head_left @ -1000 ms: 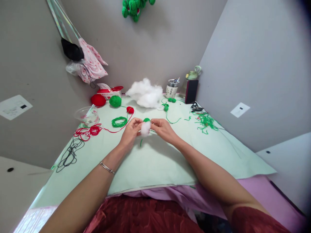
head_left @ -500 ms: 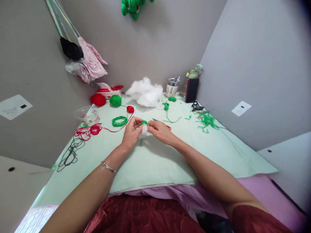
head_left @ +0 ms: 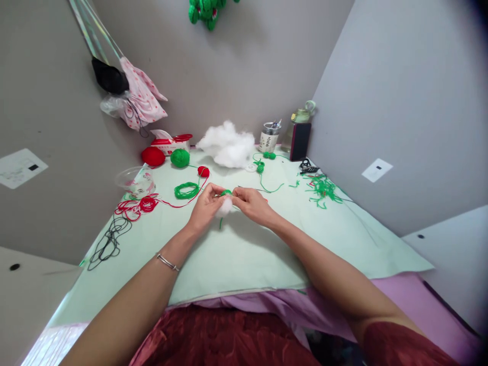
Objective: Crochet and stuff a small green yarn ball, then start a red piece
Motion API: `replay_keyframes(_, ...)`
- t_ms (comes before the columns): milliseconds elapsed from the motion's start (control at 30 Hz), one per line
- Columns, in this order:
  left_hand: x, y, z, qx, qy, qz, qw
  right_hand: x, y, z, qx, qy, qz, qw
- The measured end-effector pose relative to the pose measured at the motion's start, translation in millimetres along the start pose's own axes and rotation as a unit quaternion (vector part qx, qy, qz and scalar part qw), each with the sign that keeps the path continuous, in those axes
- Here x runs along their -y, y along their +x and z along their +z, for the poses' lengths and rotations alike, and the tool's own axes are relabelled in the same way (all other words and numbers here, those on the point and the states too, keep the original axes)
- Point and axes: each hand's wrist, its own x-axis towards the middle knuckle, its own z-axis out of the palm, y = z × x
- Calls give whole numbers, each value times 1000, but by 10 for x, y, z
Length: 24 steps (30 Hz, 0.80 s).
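Between my two hands is a small green crocheted piece [head_left: 226, 192], with a tuft of white stuffing [head_left: 226, 205] bulging from its near side. My left hand [head_left: 207, 206] pinches the piece from the left, thumb and fingers closed on it. From the right, my right hand [head_left: 251, 204] has its fingers closed at the edge of the same piece and the tuft. A short green yarn tail hangs below the stuffing. Partly hidden behind my right hand lies something with an orange end. How far the stuffing sits inside the green piece I cannot tell.
Behind my hands lies a white heap of stuffing [head_left: 227, 145]. Left are a green yarn coil [head_left: 186, 190], red yarn [head_left: 148, 204], black cord [head_left: 110, 243] and a clear bowl [head_left: 136, 181]. Right are green yarn scraps [head_left: 324, 190], a phone [head_left: 301, 142] and a pen tin [head_left: 269, 138].
The white tuft looks wider and spreads further left below the green piece. Both hands stay in nearly the same place, and the view has shifted slightly.
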Motion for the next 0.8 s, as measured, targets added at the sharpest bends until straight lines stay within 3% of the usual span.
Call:
replay_keyframes(200,10,12,6,-58,14,16,998,139,-98,74,29,-24,-46,998)
replay_keyframes(333,48,9,35,-84,9,23,996,159,-87,116,9,-21,-37,999)
replay_keyframes(567,19,-41,55,-20,-34,9,999,-8,16,62,-26,23,12,999)
replay_keyframes(800,6,-9,22,14,-32,10,999,-6,21,-2,-1,67,-2,998)
